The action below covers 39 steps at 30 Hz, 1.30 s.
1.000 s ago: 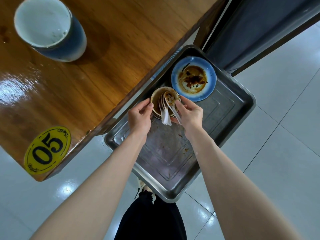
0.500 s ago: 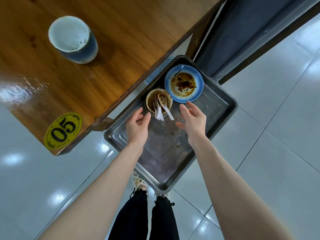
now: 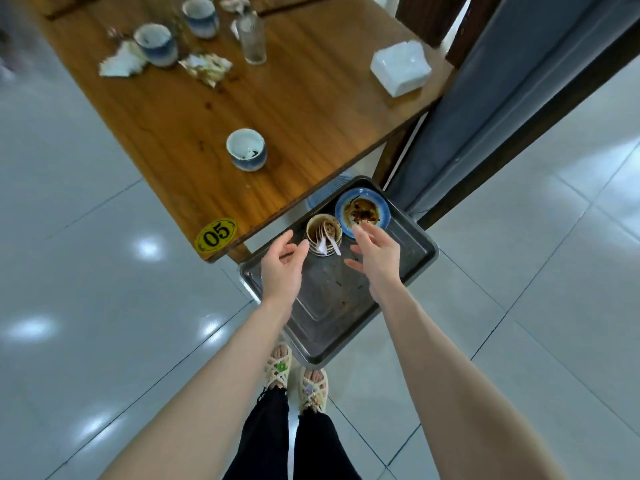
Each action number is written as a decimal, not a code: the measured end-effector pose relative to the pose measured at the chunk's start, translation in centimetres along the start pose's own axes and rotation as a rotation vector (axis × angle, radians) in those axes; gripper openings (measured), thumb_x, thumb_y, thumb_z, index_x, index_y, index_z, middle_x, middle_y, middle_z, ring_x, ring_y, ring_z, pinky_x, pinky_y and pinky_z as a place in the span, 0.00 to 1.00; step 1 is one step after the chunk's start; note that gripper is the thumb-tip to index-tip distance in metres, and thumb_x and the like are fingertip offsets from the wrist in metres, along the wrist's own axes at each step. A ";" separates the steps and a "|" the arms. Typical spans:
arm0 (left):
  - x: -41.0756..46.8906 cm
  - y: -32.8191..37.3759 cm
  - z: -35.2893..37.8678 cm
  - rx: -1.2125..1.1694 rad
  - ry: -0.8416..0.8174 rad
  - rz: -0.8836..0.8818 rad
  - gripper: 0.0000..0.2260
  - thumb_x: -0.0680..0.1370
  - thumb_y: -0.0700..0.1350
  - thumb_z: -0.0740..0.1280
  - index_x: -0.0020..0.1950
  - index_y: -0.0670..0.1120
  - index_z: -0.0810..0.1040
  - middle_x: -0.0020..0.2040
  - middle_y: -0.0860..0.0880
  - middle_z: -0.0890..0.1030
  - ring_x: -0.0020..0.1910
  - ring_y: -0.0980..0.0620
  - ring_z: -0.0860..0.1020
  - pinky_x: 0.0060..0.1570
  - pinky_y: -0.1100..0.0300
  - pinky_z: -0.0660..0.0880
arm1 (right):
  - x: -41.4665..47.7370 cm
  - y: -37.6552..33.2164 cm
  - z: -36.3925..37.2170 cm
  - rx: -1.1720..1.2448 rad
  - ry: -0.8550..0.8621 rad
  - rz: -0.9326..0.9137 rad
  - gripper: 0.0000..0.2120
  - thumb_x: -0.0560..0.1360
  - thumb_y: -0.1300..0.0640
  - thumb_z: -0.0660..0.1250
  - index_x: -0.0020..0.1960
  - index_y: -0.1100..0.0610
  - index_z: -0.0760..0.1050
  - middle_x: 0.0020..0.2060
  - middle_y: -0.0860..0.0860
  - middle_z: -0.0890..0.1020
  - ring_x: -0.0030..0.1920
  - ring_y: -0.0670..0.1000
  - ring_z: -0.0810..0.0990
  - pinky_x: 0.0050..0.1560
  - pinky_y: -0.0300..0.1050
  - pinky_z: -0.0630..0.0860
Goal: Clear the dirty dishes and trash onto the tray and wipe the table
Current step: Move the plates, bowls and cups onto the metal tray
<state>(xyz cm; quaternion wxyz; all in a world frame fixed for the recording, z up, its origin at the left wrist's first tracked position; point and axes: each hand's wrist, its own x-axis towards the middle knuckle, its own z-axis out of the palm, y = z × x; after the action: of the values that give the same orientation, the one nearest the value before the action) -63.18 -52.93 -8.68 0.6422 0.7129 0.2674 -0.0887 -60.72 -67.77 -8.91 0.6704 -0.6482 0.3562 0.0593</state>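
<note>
Drawing back from the bowl stack (image 3: 323, 233), my left hand (image 3: 280, 268) and right hand (image 3: 377, 261) hung open and empty; I'd parked it at the far end of the tray (image 3: 332, 303), probably leaving room for the nearest cup (image 3: 246, 149).

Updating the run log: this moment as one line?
left hand open, empty | right hand open, empty | bowl with spoons and blue plate on tray | cups, crumpled napkins on table
</note>
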 end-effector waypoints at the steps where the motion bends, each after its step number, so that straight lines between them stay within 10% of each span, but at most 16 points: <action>1: -0.5 1.0 -0.7 0.001 0.013 0.017 0.20 0.78 0.50 0.68 0.69 0.47 0.73 0.58 0.46 0.80 0.57 0.49 0.78 0.56 0.54 0.77 | -0.8 -1.0 0.2 -0.007 -0.020 -0.013 0.19 0.76 0.52 0.69 0.65 0.53 0.75 0.45 0.47 0.80 0.48 0.47 0.80 0.33 0.37 0.79; 21: 6.5 13.0 -13.6 0.048 0.141 0.138 0.18 0.78 0.54 0.67 0.66 0.52 0.73 0.54 0.53 0.76 0.55 0.53 0.75 0.51 0.60 0.75 | -4.0 -11.5 13.4 -0.083 -0.234 -0.056 0.28 0.73 0.48 0.71 0.70 0.52 0.68 0.46 0.46 0.76 0.43 0.46 0.77 0.33 0.39 0.80; 30: 16.0 13.9 -18.9 0.139 -0.049 0.099 0.16 0.78 0.52 0.68 0.65 0.52 0.74 0.54 0.52 0.76 0.57 0.51 0.75 0.56 0.55 0.76 | -1.7 -10.0 20.4 -0.008 -0.086 0.109 0.35 0.72 0.50 0.72 0.75 0.50 0.61 0.71 0.56 0.66 0.61 0.58 0.75 0.44 0.47 0.83; 39: 21.3 13.9 -20.6 0.126 -0.159 0.023 0.16 0.78 0.50 0.68 0.65 0.51 0.75 0.55 0.51 0.77 0.58 0.50 0.75 0.55 0.55 0.77 | 0.5 -8.4 23.1 0.148 0.009 0.108 0.35 0.72 0.54 0.73 0.75 0.49 0.62 0.63 0.53 0.76 0.43 0.53 0.85 0.35 0.42 0.80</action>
<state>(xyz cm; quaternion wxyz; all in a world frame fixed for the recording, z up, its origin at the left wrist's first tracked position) -42.84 -27.84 -3.39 0.6163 0.7457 0.2012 -0.1539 -46.50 -48.25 -4.40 0.7107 -0.5770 0.3971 0.0657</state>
